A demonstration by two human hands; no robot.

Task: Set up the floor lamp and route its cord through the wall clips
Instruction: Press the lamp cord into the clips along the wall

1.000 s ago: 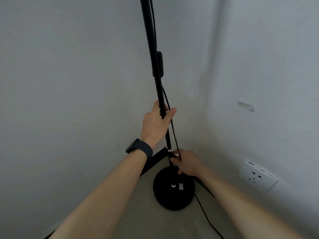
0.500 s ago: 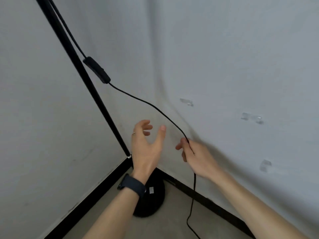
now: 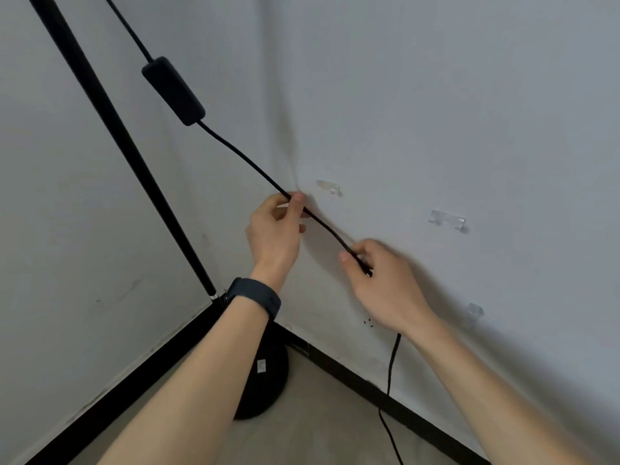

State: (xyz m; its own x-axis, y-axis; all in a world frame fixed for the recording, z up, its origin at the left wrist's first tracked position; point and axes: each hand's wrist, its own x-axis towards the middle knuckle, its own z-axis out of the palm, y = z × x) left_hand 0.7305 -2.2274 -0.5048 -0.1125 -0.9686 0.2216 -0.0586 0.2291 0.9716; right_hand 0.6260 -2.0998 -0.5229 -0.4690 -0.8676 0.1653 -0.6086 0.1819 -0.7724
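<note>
The black lamp pole (image 3: 110, 129) rises leftward from its round base (image 3: 268, 374) in the room's corner. A black cord (image 3: 241, 156) with an inline switch (image 3: 172, 90) slants down from the top left. My left hand (image 3: 275, 229) pinches the cord just left of a clear wall clip (image 3: 328, 187). My right hand (image 3: 382, 283) grips the cord lower down; the rest hangs from it to the floor. A second clear clip (image 3: 448, 220) and a third clip (image 3: 473, 312) sit further right on the wall, away from the cord.
Black skirting (image 3: 385, 391) runs along both walls. The floor (image 3: 328, 427) is beige. I wear a dark watch (image 3: 253, 297) on my left wrist.
My left hand, open half a second ago, has closed on the cord. Both hands have lifted the cord towards the first clip. A second ago my hands were on the pole and near the base.
</note>
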